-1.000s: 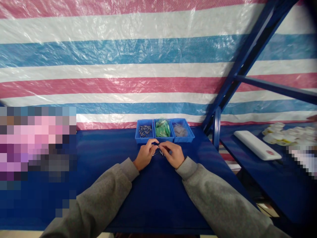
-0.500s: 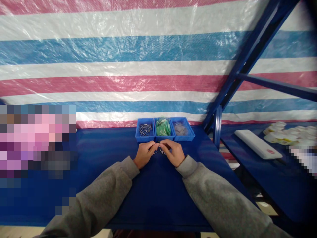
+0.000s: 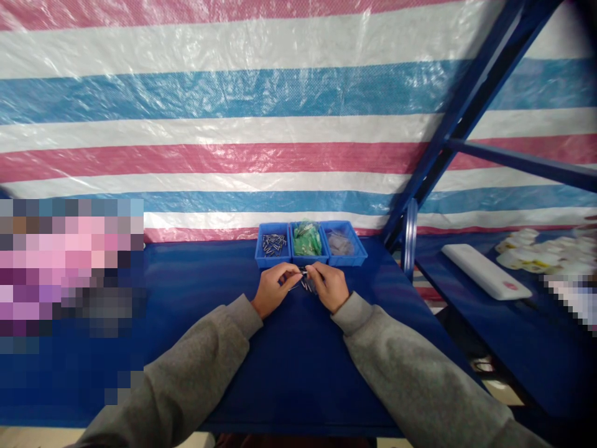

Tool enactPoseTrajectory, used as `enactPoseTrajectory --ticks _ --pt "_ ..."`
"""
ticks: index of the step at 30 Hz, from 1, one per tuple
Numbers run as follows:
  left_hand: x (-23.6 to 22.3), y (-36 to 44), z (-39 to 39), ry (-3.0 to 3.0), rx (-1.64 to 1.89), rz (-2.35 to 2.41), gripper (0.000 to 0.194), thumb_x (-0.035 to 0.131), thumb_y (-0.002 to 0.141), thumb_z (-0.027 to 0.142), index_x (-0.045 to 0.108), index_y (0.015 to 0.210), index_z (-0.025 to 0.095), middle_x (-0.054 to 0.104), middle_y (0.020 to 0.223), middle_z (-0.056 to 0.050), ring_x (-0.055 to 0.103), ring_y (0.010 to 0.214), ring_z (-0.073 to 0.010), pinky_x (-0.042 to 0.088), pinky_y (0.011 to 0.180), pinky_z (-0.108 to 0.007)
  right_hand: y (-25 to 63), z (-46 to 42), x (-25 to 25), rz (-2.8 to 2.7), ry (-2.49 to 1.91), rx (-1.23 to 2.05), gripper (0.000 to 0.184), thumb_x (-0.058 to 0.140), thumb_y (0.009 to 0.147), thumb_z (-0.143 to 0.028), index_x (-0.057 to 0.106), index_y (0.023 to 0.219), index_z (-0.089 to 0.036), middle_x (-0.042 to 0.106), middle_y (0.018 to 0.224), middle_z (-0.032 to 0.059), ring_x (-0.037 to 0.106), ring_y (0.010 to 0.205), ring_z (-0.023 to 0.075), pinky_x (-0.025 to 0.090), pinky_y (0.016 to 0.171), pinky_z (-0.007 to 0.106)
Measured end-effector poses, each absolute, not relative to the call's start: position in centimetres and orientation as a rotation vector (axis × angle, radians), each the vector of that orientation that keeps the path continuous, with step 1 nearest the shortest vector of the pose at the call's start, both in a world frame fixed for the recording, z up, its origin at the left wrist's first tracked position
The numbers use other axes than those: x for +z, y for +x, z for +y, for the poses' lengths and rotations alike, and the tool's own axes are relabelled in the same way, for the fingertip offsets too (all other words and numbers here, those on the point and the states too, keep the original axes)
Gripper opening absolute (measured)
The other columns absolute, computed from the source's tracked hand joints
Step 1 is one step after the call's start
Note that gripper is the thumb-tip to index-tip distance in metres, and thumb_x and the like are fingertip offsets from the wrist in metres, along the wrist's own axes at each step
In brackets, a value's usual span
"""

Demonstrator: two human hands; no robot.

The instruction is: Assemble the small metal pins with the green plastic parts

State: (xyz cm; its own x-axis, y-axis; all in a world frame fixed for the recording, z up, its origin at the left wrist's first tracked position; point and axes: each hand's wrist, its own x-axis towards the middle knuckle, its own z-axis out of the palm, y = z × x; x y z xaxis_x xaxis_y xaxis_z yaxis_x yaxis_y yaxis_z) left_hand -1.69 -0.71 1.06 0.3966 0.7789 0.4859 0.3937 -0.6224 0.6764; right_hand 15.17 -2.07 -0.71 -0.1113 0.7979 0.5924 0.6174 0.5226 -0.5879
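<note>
My left hand (image 3: 277,289) and my right hand (image 3: 330,286) face each other over the blue table, thumbs and fingertips pinched. A slim, shiny metal piece (image 3: 303,272) spans the small gap between the fingertips, with both hands gripping its ends. Its exact kind is too small to make out. Several similar loose metal pieces (image 3: 306,285) lie on the table just below the fingers, partly hidden by my right hand. Right behind the hands, a blue bin (image 3: 273,262) contains many short, slim metal pieces.
Beside that bin stand a blue bin holding a green plastic bag (image 3: 306,239) and another holding clear plastic bags (image 3: 340,242). A blue metal frame (image 3: 409,236) rises at right. On the neighbouring table lie a white box (image 3: 485,271) and white rolls (image 3: 525,252). The left side is pixelated.
My fingertips have drawn slightly apart, my right hand shifting a little right. The slim metal piece between them now shows. The bins have not moved.
</note>
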Motion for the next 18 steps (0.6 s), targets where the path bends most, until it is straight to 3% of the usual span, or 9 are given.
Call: enactPoseTrajectory --ticks 6,9,14,18 --pt "0.96 -1.93 -0.61 2.174 1.117 1.124 0.036 0.042 0.088 0.036 0.058 0.064 0.015 0.053 0.051 0.003 0.049 0.05 -0.0078 0.039 0.056 -0.019 14.94 -2.52 -0.1 -1.824 -1.079 0.303 0.025 0.042 0.089 -0.034 0.061 0.083 -0.019 0.064 0.075 0.0037 0.058 0.064 0.0137 0.043 0.062 0.024" --pt "0.89 -1.97 -0.56 2.143 1.12 1.138 0.037 0.043 0.088 0.037 0.056 0.06 0.015 0.049 0.047 0.004 0.047 0.046 -0.0071 0.038 0.053 -0.019 14.82 -2.68 0.04 -1.859 -1.051 0.292 0.027 0.042 0.09 -0.034 0.061 0.078 -0.018 0.062 0.071 0.004 0.056 0.063 0.0138 0.042 0.062 0.025" --pt "0.79 -1.93 -0.47 2.115 1.142 1.012 0.023 0.051 0.084 0.035 0.06 0.078 0.014 0.059 0.065 0.0 0.053 0.057 -0.0095 0.043 0.057 -0.02 14.84 -2.46 -0.31 -1.926 -1.086 0.295 0.042 0.034 0.093 -0.035 0.052 0.058 -0.019 0.052 0.054 0.0002 0.051 0.053 0.0111 0.038 0.058 0.023" --pt "0.86 -1.88 -0.62 2.086 1.212 0.955 0.022 0.05 0.085 0.033 0.058 0.077 0.014 0.062 0.081 -0.006 0.057 0.068 -0.0117 0.047 0.061 -0.022 14.95 -2.17 -0.74 -1.905 -1.104 0.321 0.047 0.03 0.094 -0.037 0.05 0.055 -0.018 0.052 0.052 -0.0006 0.051 0.051 0.0101 0.037 0.058 0.023"
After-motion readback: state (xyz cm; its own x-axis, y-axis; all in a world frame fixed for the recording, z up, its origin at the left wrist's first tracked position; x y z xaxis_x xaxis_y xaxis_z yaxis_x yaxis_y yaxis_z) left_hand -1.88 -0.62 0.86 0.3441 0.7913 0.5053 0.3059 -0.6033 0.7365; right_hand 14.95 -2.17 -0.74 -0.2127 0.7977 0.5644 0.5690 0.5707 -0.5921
